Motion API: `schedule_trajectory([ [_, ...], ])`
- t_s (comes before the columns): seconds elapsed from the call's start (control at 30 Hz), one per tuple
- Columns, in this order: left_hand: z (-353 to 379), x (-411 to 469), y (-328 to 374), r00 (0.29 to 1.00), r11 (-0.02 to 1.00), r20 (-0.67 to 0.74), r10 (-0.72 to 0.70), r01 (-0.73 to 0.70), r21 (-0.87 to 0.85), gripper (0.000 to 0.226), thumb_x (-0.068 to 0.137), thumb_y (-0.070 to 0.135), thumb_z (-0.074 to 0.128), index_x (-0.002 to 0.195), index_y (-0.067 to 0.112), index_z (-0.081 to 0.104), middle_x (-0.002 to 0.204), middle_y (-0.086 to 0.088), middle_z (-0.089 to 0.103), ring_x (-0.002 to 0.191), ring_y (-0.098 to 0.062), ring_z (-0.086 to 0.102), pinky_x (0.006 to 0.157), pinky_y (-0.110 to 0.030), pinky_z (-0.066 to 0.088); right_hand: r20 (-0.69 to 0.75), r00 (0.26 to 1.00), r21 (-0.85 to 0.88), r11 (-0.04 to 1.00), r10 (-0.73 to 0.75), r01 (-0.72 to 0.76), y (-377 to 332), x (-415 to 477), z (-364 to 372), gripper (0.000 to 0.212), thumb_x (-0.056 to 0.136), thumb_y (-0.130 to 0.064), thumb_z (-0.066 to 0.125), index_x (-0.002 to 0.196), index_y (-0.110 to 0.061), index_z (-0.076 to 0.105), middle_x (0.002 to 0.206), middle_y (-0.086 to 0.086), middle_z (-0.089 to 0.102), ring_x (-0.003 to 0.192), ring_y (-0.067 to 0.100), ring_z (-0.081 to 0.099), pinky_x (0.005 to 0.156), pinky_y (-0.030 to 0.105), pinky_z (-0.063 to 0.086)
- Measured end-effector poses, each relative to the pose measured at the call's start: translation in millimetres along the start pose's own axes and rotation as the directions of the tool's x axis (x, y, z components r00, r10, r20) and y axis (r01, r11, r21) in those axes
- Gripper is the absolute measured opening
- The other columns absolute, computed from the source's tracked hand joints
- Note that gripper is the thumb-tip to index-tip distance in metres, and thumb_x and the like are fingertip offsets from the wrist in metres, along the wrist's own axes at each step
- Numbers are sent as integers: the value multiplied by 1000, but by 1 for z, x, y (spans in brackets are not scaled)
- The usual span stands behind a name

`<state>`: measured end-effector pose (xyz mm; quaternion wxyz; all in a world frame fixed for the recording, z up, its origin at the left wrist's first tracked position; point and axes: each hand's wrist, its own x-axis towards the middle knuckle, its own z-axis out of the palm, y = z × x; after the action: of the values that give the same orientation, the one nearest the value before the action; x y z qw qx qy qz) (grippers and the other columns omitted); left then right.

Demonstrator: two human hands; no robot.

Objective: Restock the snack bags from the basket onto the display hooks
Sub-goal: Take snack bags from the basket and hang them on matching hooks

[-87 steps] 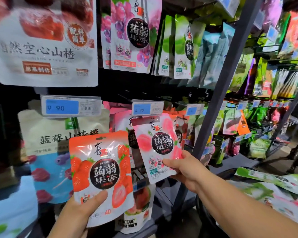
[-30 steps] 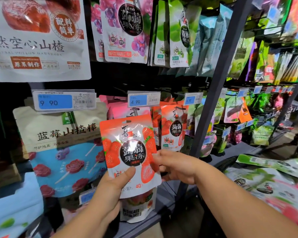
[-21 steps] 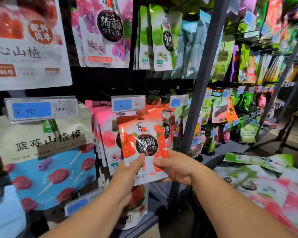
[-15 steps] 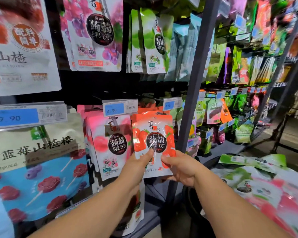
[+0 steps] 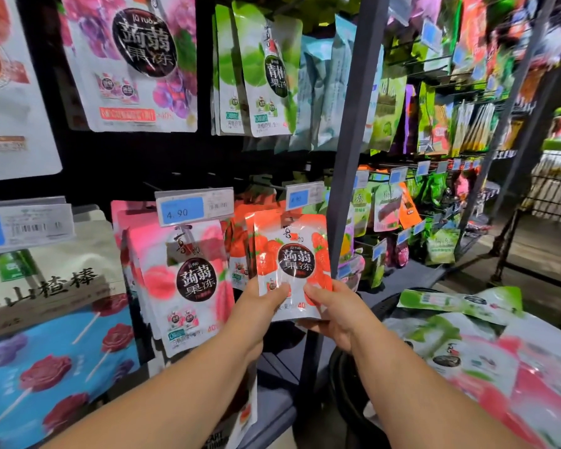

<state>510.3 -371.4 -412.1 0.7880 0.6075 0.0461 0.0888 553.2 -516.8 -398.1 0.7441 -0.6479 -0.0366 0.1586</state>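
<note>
I hold a red strawberry jelly bag [image 5: 290, 254] by its bottom edge with both hands. My left hand [image 5: 258, 306] pinches the lower left corner and my right hand [image 5: 332, 311] pinches the lower right. The bag's top sits against a row of like red bags [image 5: 240, 241] under a blue price tag [image 5: 303, 197]. Whether its hole is on the hook is hidden. Pink peach jelly bags [image 5: 188, 280] hang just to the left. The dark basket [image 5: 382, 306] at lower right holds several green and pink bags [image 5: 486, 348].
A grey upright post [image 5: 347, 163] stands right beside the held bag. Purple grape bags [image 5: 133, 63] and green bags [image 5: 266, 72] hang on the row above. A large blueberry hawthorn bag [image 5: 46, 319] hangs at left. More racks run off to the right.
The pink bag now hangs on its hook. Both hands have carried the red bag rightward and up, against the red row beside the post.
</note>
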Motion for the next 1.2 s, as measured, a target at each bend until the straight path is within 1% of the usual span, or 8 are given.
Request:
schedule_trajectory([
  [0.33, 0, 7, -7, 1000, 999, 23, 3, -2, -39, 31, 91, 2, 65, 119, 14, 59, 107, -8, 75, 101, -27, 71, 92, -43, 55, -67, 998, 19, 1000, -7, 8, 3, 12, 0, 30, 93, -17, 68, 120, -8, 60, 103, 14, 75, 93, 32, 73, 82, 52, 59],
  [0.43, 1, 9, -7, 1000, 999, 25, 13, -12, -33, 30, 91, 2, 64, 117, 16, 60, 106, -6, 76, 99, -25, 72, 86, -38, 56, -115, 993, 42, 999, -12, 17, 3, 12, 2, 35, 91, -15, 70, 120, -11, 51, 107, 17, 72, 92, 35, 72, 77, 51, 61],
  [0.6, 1, 16, -13, 1000, 999, -13, 25, -25, -22, 29, 91, 8, 67, 118, 17, 61, 108, -5, 75, 102, -25, 71, 96, -47, 54, -164, 984, -30, 997, -72, 68, 1, 14, 7, 39, 91, -21, 70, 115, -23, 39, 104, 15, 67, 89, 35, 70, 82, 59, 57],
  [0.7, 1, 23, -18, 998, 999, -55, 26, -27, -31, 31, 91, 10, 69, 119, 18, 61, 109, -5, 75, 103, -25, 71, 97, -49, 53, -209, 970, -128, 987, -120, 94, 0, 16, 15, 32, 87, -32, 72, 101, -29, 44, 107, 13, 65, 88, 32, 69, 79, 55, 59],
  [0.8, 1, 29, -22, 994, 1000, -104, 26, -28, -13, 35, 89, 12, 71, 121, 19, 61, 108, -2, 75, 102, -23, 71, 96, -48, 54, -221, 968, -202, 977, -118, 72, 6, 26, 20, 41, 65, -55, 69, 93, -31, 51, 109, 15, 65, 94, 35, 67, 84, 59, 56],
  [0.9, 0, 37, -28, 987, 1000, -163, 14, -15, -3, 41, 80, 21, 74, 119, 21, 64, 106, -3, 75, 101, -26, 71, 95, -51, 54, -181, 980, -253, 967, -86, 38, 9, 32, 25, 42, 70, -51, 66, 105, -33, 52, 115, 13, 64, 93, 28, 64, 87, 48, 55],
  [1.03, -2, 47, -37, 973, 1000, -229, 0, 2, 9, 27, 88, 12, 69, 113, 21, 67, 105, -3, 75, 103, -27, 70, 97, -52, 52, -141, 988, -381, 925, -67, 8, 9, 34, 28, 54, 89, -36, 66, 138, -31, 44, 131, 1, 50, 113, 25, 56, 91, 36, 49],
  [1.2, -2, 52, -49, 951, 997, -301, -69, 71, -4, 34, 77, 27, 73, 111, 23, 68, 103, 0, 76, 101, -26, 70, 96, -51, 53, -115, 993, -377, 926, -21, -24, 13, 41, 26, 55, 95, -30, 59, 146, -32, 39, 149, 4, 44, 126, 24, 49, 103, 39, 44],
])
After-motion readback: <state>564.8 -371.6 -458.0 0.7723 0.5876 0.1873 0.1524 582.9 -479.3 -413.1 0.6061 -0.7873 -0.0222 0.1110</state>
